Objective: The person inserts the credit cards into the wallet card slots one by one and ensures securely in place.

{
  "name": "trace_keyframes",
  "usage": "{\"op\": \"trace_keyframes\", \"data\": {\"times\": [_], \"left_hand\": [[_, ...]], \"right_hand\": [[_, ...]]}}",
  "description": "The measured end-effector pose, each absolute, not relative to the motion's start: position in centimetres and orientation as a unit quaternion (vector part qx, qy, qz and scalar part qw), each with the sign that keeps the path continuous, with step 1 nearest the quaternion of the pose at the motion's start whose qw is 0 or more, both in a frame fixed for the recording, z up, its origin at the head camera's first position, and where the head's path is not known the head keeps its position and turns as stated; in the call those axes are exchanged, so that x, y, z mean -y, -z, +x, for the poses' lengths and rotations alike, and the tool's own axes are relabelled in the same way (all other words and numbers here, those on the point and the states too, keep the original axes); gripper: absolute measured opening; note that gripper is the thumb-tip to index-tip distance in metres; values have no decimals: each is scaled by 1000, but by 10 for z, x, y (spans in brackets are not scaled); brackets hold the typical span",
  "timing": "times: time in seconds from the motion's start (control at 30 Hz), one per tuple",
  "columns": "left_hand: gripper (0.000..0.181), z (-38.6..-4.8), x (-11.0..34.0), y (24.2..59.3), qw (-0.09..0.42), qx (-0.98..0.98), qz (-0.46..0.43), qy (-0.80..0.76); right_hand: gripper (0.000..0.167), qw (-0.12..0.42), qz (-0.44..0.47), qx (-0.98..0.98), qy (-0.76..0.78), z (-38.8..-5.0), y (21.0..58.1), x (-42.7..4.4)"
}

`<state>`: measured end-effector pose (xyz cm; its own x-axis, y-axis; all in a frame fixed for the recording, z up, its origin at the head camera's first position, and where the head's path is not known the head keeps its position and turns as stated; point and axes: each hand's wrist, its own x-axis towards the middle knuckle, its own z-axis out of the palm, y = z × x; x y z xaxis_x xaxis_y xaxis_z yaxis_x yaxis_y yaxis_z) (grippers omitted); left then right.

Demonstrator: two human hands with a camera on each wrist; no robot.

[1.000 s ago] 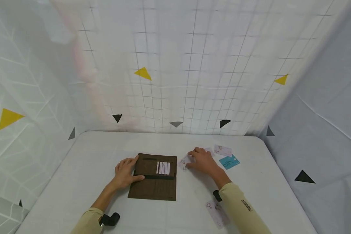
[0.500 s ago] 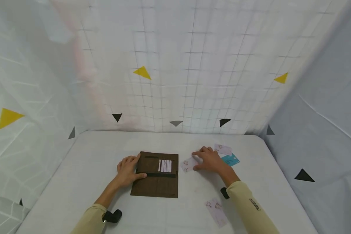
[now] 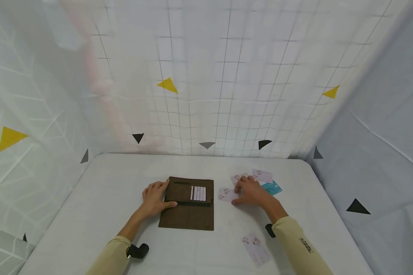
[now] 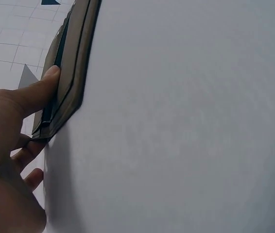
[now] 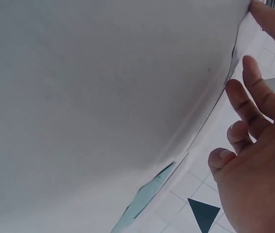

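An opened brown bifold wallet (image 3: 186, 217) lies on the table, with several pale card edges (image 3: 198, 193) showing in its slots. My left hand (image 3: 154, 200) grips its left side, thumb on the fold and fingers at the outer edge; in the left wrist view some fingers (image 4: 28, 153) reach beneath it. Right of the wallet lies a pale card with pink flowers (image 3: 226, 194). My right hand (image 3: 252, 193) holds this card across its width, thumb at the near edge and fingers at the far one. The hand covers the card's right end.
Two more flowered cards, one behind (image 3: 238, 178) the right hand and one at the back right (image 3: 262, 175), lie near a teal card (image 3: 272, 188). Another flowered card (image 3: 256, 249) is near the front. The white table (image 3: 106, 183) meets fabric walls (image 3: 206, 126).
The wallet has slid a little to the right with the left hand. The right hand has drawn the flowered card rightward and turned it straighter, uncovering another card behind it.
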<state>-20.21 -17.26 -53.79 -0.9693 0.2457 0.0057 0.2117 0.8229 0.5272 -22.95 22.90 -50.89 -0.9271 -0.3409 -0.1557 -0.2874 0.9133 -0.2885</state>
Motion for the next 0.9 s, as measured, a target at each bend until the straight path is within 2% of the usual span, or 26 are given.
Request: {"op": "trace_keyframes", "data": {"times": [0.17, 0.7, 0.9], "left_hand": [[106, -207, 169, 540, 31, -953, 117, -276], [104, -208, 163, 539, 29, -955, 114, -274], [105, -209, 163, 540, 24, -954, 114, -275]], "right_hand": [[54, 97, -163, -973, 131, -226, 507, -229], [51, 105, -139, -970, 171, -213, 509, -230], [55, 112, -142, -966, 182, -211, 507, -233]]}}
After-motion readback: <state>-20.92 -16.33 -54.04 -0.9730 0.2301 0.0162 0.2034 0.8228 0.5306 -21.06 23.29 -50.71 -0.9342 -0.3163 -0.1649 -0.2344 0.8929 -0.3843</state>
